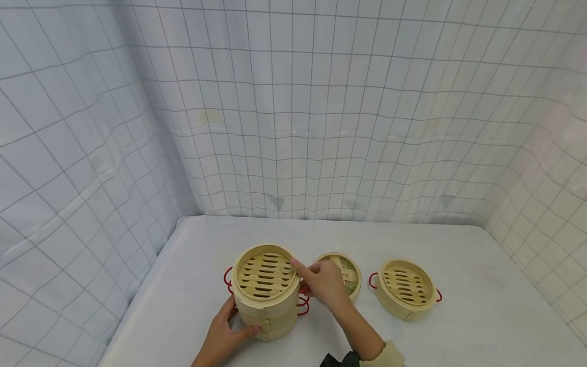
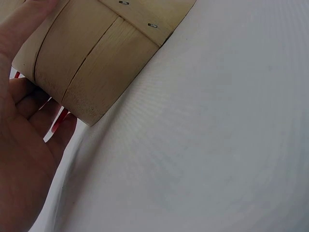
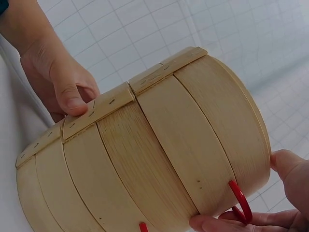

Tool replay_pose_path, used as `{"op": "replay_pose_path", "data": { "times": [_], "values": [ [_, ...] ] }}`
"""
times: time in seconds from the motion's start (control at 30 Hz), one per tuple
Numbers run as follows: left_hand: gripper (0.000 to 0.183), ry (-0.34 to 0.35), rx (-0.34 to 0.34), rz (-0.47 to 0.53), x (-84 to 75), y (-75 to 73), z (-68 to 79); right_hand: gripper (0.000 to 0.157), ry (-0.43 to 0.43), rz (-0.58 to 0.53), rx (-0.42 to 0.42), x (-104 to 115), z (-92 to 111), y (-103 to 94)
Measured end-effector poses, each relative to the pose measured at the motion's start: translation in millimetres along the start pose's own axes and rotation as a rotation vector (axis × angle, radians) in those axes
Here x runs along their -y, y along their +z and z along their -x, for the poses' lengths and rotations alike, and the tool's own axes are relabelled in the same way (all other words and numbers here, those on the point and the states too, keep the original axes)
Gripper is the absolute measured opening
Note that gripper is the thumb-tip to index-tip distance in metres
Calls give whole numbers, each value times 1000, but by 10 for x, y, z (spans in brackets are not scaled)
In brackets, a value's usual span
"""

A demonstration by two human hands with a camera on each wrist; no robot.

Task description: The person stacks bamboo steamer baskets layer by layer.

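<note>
A stack of round bamboo steamer baskets [image 1: 270,313] with red side handles stands left of centre on the table, its slatted top tier [image 1: 265,275] facing up. My left hand [image 1: 223,331] grips the stack low on its left side, thumb across the front and fingers behind near a red handle, as the left wrist view shows. On the right side, my right hand [image 1: 327,285] holds the top basket, thumb on its rim. In the right wrist view the fingers [image 3: 217,224] of that hand reach under beside a red handle [image 3: 241,200].
A woven bamboo lid [image 1: 350,275] lies right of the stack, partly behind my right hand. Farther right sits a separate steamer basket [image 1: 412,306] with red handles. White cloth [image 1: 481,316] covers the table, and gridded white curtains [image 1: 321,127] enclose its back and sides.
</note>
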State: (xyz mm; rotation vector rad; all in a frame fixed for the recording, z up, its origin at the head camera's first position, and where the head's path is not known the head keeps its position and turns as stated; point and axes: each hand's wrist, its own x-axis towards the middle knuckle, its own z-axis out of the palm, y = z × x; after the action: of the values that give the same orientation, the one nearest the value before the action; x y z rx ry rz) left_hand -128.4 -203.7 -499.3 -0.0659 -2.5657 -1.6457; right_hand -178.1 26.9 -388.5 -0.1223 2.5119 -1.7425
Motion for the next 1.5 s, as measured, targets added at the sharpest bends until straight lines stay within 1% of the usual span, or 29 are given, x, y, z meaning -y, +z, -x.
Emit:
{"op": "replay_pose_path", "data": {
  "times": [0.17,0.3,0.37,0.47,0.63,0.7,0.77,0.83,0.9,1.0,1.07,1.1,1.2,1.3,1.37,1.5],
  "values": [
    [94,7,-1,1,-22,8,12,55,-15,9,-8,-12,19,-9],
    [95,11,-8,2,12,20,0,55,-19,4,-10,-17,26,-16],
    [95,16,-11,-2,20,20,-1,55,-15,-7,-6,-27,35,-25],
    [95,5,-9,-1,14,12,4,55,0,-48,3,-57,77,-71],
    [100,-50,23,10,-51,-40,8,56,59,-143,28,-184,218,-284],
    [103,-70,35,23,-80,-78,8,56,77,-161,32,-262,297,-395],
    [107,-72,32,39,-98,-117,9,54,99,-159,31,-345,372,-514],
    [109,-40,6,58,-120,-162,18,52,126,-151,15,-434,439,-631],
    [112,-3,-34,57,-160,-209,37,51,156,-140,3,-530,493,-740],
    [117,74,-97,40,-266,-272,35,50,187,-124,-16,-660,554,-904],
    [118,123,-112,32,-346,-318,11,48,192,-116,-10,-749,584,-1005],
    [118,159,-111,34,-378,-337,-8,47,192,-113,-7,-792,598,-1055],
    [117,252,-72,42,-439,-386,-75,41,184,-108,0,-906,631,-1195],
    [115,292,-32,41,-455,-399,-121,36,174,-107,-28,-976,640,-1330],
    [115,314,-34,34,-457,-393,-134,35,159,-104,-64,-998,631,-1420],
    [111,346,-46,27,-465,-382,-149,36,150,-74,-169,-988,590,-1592]
  ]
}}
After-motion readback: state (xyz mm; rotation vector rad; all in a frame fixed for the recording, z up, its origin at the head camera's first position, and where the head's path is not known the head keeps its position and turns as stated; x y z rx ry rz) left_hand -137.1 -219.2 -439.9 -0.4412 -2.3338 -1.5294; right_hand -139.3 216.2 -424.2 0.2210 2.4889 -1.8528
